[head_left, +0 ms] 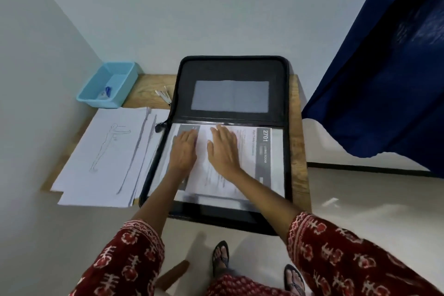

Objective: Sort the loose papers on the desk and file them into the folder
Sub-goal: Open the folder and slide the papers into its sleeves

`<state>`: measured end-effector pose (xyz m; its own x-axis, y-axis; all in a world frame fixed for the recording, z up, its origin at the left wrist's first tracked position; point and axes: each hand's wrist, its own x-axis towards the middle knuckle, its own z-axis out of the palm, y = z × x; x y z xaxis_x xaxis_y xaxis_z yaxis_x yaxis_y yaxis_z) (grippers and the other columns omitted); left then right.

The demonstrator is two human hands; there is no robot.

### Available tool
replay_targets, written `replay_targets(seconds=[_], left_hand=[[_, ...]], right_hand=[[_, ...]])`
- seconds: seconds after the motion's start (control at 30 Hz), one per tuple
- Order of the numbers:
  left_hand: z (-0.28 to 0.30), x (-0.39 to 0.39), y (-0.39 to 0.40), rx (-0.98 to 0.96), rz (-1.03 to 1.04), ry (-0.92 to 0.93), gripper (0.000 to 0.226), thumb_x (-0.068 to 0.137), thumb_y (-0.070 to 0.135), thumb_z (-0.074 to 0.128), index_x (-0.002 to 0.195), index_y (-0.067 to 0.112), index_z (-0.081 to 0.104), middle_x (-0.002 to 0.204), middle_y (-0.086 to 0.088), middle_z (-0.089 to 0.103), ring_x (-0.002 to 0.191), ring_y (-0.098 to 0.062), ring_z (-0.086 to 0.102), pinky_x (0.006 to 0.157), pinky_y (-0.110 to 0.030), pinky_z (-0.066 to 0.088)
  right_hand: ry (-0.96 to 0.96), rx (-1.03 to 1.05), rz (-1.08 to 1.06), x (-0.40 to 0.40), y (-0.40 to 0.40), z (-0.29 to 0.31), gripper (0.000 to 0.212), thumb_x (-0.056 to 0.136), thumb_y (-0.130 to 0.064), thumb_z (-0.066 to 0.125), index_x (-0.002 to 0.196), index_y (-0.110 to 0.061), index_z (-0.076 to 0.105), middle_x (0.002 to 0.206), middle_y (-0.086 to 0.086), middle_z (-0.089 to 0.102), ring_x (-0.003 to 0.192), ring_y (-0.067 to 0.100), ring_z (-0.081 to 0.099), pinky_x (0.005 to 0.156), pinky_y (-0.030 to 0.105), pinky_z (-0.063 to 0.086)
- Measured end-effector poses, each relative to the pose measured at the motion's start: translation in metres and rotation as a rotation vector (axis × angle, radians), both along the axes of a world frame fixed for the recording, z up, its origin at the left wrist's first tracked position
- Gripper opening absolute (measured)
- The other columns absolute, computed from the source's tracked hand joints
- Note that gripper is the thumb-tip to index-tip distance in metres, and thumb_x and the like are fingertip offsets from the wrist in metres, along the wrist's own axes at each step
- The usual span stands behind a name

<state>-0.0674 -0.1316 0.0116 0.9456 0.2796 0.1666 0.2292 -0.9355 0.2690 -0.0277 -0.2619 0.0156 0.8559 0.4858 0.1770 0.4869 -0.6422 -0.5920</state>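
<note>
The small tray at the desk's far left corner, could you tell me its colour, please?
The tray is light blue, seen in the head view.

place: I read this as a plain home room used as a study corner | cues: small wooden tabletop (153, 84) pushed into a bare white wall corner | dark blue curtain (384, 67) at right | pale floor (360, 187) | sandalled feet (221, 255) below

Single head-worn wide-angle view, looking steeply down, close over desk (296, 127)
</note>
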Motion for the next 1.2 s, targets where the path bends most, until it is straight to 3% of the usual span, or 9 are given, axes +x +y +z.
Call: replay_targets(seconds=[0.1,0.17,0.27,0.5,0.73,0.87,1.0,1.1,1.2], left_hand=[[-0.010,0.021,0.005,0.024,-0.074,0.181,0.054,0.096,0.029,0.022,0.144,0.006,0.031,0.151,-0.012,0.030,0.141,-0.029,0.024,0.115,-0.046,0.016],[-0.018,0.017,0.005,0.043,-0.099,0.217,0.063,0.093,0.037,0.008,0.147,0.009,0.021,0.156,-0.008,0.016,0.144,-0.025,0.012,0.116,-0.044,0.005],[-0.022,0.007,0.010,-0.002,-0.132,0.174,0.072,0.087,0.041,-0.001,0.147,0.007,0.020,0.155,-0.009,0.019,0.144,-0.026,0.013,0.116,-0.041,0.004],[-0.014,0.001,0.016,-0.007,-0.118,0.232,0.055,0.100,0.030,0.023,0.149,0.008,0.010,0.157,-0.009,0.010,0.145,-0.025,0.003,0.116,-0.046,-0.003],[-0.013,-0.039,-0.030,0.010,-0.150,0.303,0.059,0.098,0.039,0.009,0.150,0.013,0.003,0.158,-0.007,-0.003,0.145,-0.023,-0.007,0.114,-0.051,-0.007],[-0.022,-0.053,-0.012,0.041,-0.153,0.266,0.085,0.079,0.056,-0.009,0.150,0.012,0.007,0.157,-0.010,0.003,0.145,-0.027,-0.002,0.113,-0.049,-0.009],[-0.023,-0.072,0.007,0.056,-0.156,0.228,0.096,0.078,0.070,-0.008,0.149,0.008,0.010,0.157,-0.009,0.005,0.145,-0.026,-0.001,0.113,-0.049,-0.010],[-0.020,-0.080,0.010,0.091,-0.191,0.290,0.108,0.070,0.077,-0.018,0.150,0.009,0.004,0.158,-0.009,-0.002,0.145,-0.026,-0.007,0.111,-0.051,-0.011],[-0.010,-0.070,0.006,0.126,-0.200,0.332,0.100,0.070,0.071,-0.006,0.150,0.012,0.003,0.157,-0.010,-0.006,0.144,-0.030,-0.011,0.110,-0.059,-0.007]], right_hand=[[0.052,-0.212,-0.027,0.008,0.032,-0.004,0.049,0.101,-0.022,0.032,0.148,-0.010,0.024,0.158,0.013,0.012,0.147,0.027,0.006,0.118,0.044,0.001],[0.059,-0.360,-0.020,0.010,0.034,-0.010,0.052,0.103,-0.027,0.026,0.151,-0.010,0.014,0.159,0.012,0.003,0.147,0.025,-0.003,0.118,0.042,-0.006],[0.060,-0.380,-0.094,0.008,0.007,-0.017,0.055,0.103,-0.034,0.021,0.151,-0.011,0.008,0.159,0.011,-0.002,0.147,0.024,-0.007,0.118,0.040,-0.010],[0.062,-0.464,-0.508,0.006,-0.076,-0.017,0.055,0.102,-0.031,0.025,0.149,-0.003,0.019,0.156,0.020,0.015,0.146,0.032,0.009,0.117,0.052,0.001],[0.073,-0.389,-0.136,-0.060,-0.003,-0.016,0.069,0.091,-0.039,0.001,0.150,-0.005,0.014,0.158,0.016,0.006,0.147,0.027,-0.001,0.114,0.041,-0.014],[0.104,-0.368,-0.183,-0.059,-0.044,-0.023,0.072,0.091,-0.047,0.010,0.151,-0.007,0.010,0.159,0.012,0.004,0.147,0.021,-0.003,0.116,0.038,-0.012],[0.095,-0.423,-0.337,-0.064,-0.083,-0.024,0.085,0.084,-0.059,-0.004,0.151,-0.008,0.008,0.159,0.009,0.004,0.147,0.021,0.000,0.116,0.042,-0.011],[0.159,-0.489,-0.359,-0.065,-0.080,-0.015,0.073,0.096,-0.055,0.012,0.151,-0.007,0.003,0.159,0.012,-0.002,0.147,0.023,-0.006,0.115,0.048,-0.011],[0.082,-0.401,-0.343,-0.039,-0.064,0.006,0.066,0.100,-0.045,0.023,0.151,-0.006,0.006,0.158,0.016,-0.002,0.146,0.029,-0.008,0.116,0.046,-0.009]])
